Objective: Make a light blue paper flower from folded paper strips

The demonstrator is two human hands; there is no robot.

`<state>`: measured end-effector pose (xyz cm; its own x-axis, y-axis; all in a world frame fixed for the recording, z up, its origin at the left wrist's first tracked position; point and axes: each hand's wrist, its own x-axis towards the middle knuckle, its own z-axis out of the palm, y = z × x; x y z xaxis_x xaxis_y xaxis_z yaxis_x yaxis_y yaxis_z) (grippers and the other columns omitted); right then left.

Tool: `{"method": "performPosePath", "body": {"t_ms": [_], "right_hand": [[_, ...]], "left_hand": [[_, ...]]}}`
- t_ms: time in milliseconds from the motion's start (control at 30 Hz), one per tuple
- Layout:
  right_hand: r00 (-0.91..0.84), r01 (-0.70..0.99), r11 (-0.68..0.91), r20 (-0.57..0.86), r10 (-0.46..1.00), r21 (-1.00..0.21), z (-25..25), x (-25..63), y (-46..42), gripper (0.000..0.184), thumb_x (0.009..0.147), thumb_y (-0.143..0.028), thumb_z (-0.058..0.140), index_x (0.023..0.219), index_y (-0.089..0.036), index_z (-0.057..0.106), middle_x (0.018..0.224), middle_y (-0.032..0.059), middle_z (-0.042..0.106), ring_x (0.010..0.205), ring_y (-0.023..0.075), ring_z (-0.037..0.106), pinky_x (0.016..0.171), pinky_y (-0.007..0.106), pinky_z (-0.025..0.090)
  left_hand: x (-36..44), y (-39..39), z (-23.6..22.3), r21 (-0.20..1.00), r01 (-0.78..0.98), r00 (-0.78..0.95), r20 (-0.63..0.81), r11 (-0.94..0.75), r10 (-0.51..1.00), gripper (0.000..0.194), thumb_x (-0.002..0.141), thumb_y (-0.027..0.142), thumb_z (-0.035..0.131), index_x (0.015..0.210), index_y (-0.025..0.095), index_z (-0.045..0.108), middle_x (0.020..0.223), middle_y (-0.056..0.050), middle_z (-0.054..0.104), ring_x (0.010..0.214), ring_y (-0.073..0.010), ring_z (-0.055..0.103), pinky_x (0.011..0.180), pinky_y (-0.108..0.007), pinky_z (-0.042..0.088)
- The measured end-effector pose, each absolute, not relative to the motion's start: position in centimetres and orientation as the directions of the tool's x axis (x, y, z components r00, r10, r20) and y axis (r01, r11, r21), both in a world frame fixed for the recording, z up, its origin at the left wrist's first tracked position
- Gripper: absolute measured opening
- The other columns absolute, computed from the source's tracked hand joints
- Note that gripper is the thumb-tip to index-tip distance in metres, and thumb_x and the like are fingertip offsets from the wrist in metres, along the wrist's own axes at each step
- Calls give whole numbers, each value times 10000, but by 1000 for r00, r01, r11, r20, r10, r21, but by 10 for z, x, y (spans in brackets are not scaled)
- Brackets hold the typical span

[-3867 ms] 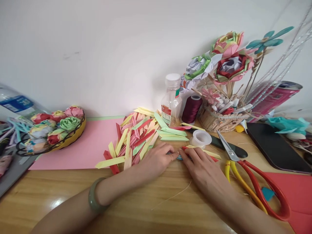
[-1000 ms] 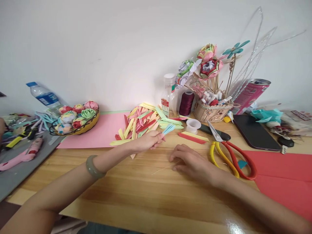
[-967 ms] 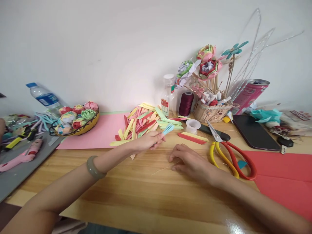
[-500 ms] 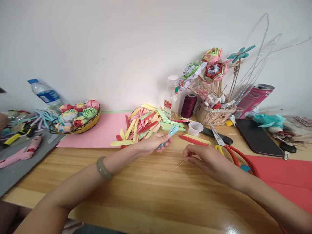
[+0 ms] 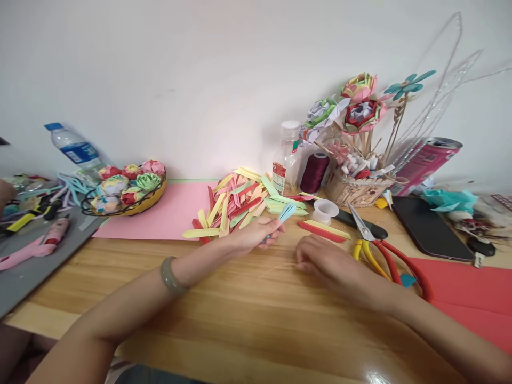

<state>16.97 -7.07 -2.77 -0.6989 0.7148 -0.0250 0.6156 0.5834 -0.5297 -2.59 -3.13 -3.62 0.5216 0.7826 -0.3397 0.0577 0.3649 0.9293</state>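
Note:
Folded light-blue paper strips (image 5: 287, 212) stick up out of my left hand (image 5: 260, 233), whose fingers are closed around their lower ends. To the right, low over the wooden table (image 5: 240, 325), my right hand (image 5: 316, 256) pinches a thin pale thread (image 5: 280, 266). The thread trails leftward from the fingertips and is partly blurred. A heap of folded paper strips (image 5: 236, 205) in yellow, red, pink and green lies just beyond my left hand. Beyond my right hand are a red and a yellow strip (image 5: 325, 231) and a white spool (image 5: 325, 210).
Scissors (image 5: 366, 232) and pliers with red handles (image 5: 400, 261) lie right of my right hand, near a black phone (image 5: 430, 226). Behind stand a bottle (image 5: 286, 160), a purple thread cone (image 5: 314, 173) and a holder (image 5: 360, 189) with paper flowers. A flower basket (image 5: 150, 200) is left.
My right hand has shifted a little left and turned, drawing the thread with it. My left hand keeps its hold on the blue paper strips. The view has shifted slightly.

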Motion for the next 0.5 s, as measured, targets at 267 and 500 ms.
{"method": "performPosePath", "body": {"t_ms": [267,500], "right_hand": [[-343,526,216,27,939,-822,17,180,-50,169,822,-355,481,782,-193,508,655,-10,586,480,99,512,451,229,381],[-269,426,337,238,933,-840,25,153,-52,116,830,-319,475,868,-214,443,627,-25,592,504,115,537,484,240,436]], "left_hand": [[-14,-35,-41,923,47,568,-338,381,750,279,818,409,492,757,139,465,615,41,381,470,-35,291,420,-180,157],[2,-45,-41,925,5,632,-298,381,715,302,849,430,420,748,147,446,578,64,294,473,-48,245,429,-175,176]]}}
